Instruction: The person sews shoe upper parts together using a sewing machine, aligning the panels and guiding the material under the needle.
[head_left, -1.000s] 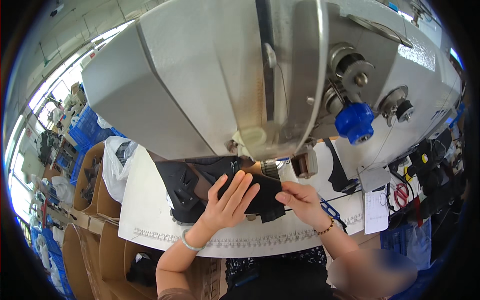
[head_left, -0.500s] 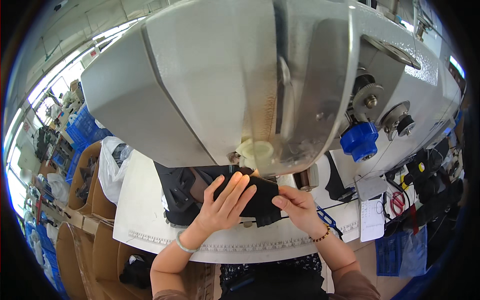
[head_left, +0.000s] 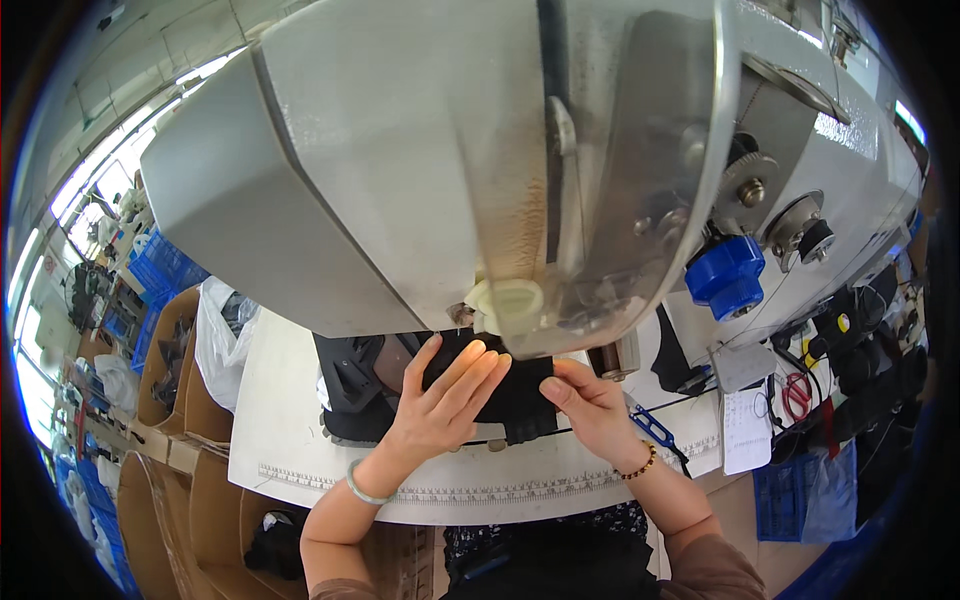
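Left hand (head_left: 440,405) lies flat on the black fabric (head_left: 528,400), its fingers straight and partly spread, while the right hand (head_left: 597,408) pinches the fabric's right edge between thumb and fingers. That fabric rests on the white bench (head_left: 275,410), partly under the head of the pale grey sewing machine (head_left: 400,170). Just beside the right wrist lie blue thread snips (head_left: 652,427), and a printed ruler strip (head_left: 500,492) curves along the bench's near edge.
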